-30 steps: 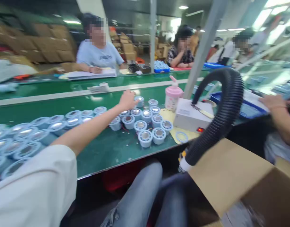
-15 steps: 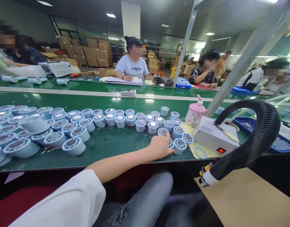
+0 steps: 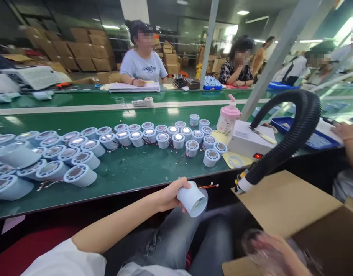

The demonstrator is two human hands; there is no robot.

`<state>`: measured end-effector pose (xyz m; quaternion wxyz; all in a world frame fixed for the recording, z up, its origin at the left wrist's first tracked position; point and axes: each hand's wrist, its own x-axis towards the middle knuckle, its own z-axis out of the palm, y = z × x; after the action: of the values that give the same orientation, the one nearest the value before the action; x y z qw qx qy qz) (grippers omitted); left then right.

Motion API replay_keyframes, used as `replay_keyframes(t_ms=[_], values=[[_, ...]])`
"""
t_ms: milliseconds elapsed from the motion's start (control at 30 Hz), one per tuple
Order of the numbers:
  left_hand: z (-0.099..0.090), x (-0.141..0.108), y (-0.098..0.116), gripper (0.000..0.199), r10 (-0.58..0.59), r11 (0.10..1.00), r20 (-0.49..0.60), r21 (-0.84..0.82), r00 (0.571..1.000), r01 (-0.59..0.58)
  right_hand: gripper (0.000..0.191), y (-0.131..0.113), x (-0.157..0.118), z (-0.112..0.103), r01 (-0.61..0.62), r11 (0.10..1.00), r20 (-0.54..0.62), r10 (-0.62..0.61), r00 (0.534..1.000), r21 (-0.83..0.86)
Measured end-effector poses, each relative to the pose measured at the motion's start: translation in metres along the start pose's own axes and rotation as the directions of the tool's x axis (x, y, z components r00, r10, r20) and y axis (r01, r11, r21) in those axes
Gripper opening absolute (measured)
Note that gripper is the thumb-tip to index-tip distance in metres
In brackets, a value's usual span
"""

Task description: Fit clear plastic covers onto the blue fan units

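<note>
My left hand point(image 3: 176, 195) is closed around a light blue cylindrical housing point(image 3: 192, 200) above my lap. The housing is tilted, its hollow end facing down to the right, and thin wires with small white connectors stick out behind it. Low on the right, my right hand point(image 3: 279, 251) is blurred by motion over an open cardboard box point(image 3: 285, 207). Its fingers seem closed on a clear, rounded plastic piece point(image 3: 251, 242), whose exact kind I cannot make out. Many similar blue housings point(image 3: 80, 174) stand on the green bench point(image 3: 130, 172), several with wires.
A white box-shaped device point(image 3: 245, 140) with a lit red switch and a black corrugated hose point(image 3: 308, 115) stands at the right. Behind it are a pink-lidded cup point(image 3: 228, 115) and a blue tray point(image 3: 322, 142). A co-worker's hand point(image 3: 347, 132) shows far right; other people sit opposite.
My left hand has lifted one blue housing off the bench and brought it over my lap, tipped on its side. My right hand has come into view at the lower right, with clear plastic.
</note>
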<state>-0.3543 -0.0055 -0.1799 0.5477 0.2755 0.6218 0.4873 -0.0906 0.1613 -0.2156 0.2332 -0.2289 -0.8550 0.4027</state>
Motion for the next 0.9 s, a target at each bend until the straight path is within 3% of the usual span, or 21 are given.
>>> replay_keyframes(t_ms=[67, 133, 200, 267, 300, 367, 467, 533, 633, 800, 900], values=[[0.011, 0.004, -0.009, 0.045, -0.081, 0.994, 0.15, -0.06, 0.985, 0.091, 0.043, -0.011, -0.005, 0.017, 0.156, 0.986, 0.082, -0.151, 0.985, -0.061], [0.018, 0.006, -0.013, 0.051, -0.136, 0.984, 0.277, -0.072, 0.951, 0.162, 0.049, -0.024, 0.001, 0.035, 0.409, 0.884, 0.131, -0.388, 0.912, -0.227], [0.023, 0.004, -0.013, 0.054, -0.173, 0.976, 0.37, -0.059, 0.913, 0.209, 0.054, -0.035, 0.011, 0.048, 0.485, 0.771, 0.142, -0.471, 0.87, -0.412], [0.026, -0.001, -0.008, 0.046, -0.179, 0.984, 0.391, 0.054, 0.903, 0.172, 0.051, -0.042, 0.02, 0.055, 0.429, 0.753, 0.155, -0.41, 0.899, -0.499], [0.027, -0.005, -0.005, 0.039, -0.142, 0.984, 0.364, 0.153, 0.921, 0.091, 0.049, -0.044, 0.023, 0.055, 0.395, 0.778, 0.176, -0.355, 0.918, -0.489], [0.031, -0.012, 0.001, 0.026, 0.025, 0.906, 0.259, 0.402, 0.966, -0.131, 0.038, -0.045, 0.024, 0.054, 0.324, 0.869, 0.245, -0.244, 0.938, -0.374], [0.036, -0.019, 0.004, 0.026, 0.291, 0.739, 0.139, 0.596, 0.947, -0.315, 0.02, -0.048, 0.022, 0.047, 0.122, 0.986, 0.323, -0.079, 0.943, -0.115], [0.038, -0.019, 0.0, 0.042, 0.375, 0.734, 0.108, 0.572, 0.921, -0.366, 0.014, -0.052, 0.02, 0.042, -0.007, 1.0, 0.348, -0.001, 0.937, 0.022], [0.038, -0.012, -0.014, 0.064, 0.443, 0.734, 0.125, 0.517, 0.888, -0.439, 0.029, -0.055, 0.022, 0.037, -0.151, 0.972, 0.338, 0.083, 0.938, 0.182], [0.034, -0.003, -0.03, 0.068, 0.473, 0.699, 0.208, 0.503, 0.856, -0.509, 0.037, -0.05, 0.026, 0.033, -0.319, 0.884, 0.261, 0.237, 0.936, 0.342], [0.037, -0.007, -0.029, 0.068, 0.415, 0.787, 0.246, 0.387, 0.876, -0.481, 0.036, -0.047, 0.026, 0.032, -0.405, 0.77, 0.262, 0.313, 0.913, 0.493]])
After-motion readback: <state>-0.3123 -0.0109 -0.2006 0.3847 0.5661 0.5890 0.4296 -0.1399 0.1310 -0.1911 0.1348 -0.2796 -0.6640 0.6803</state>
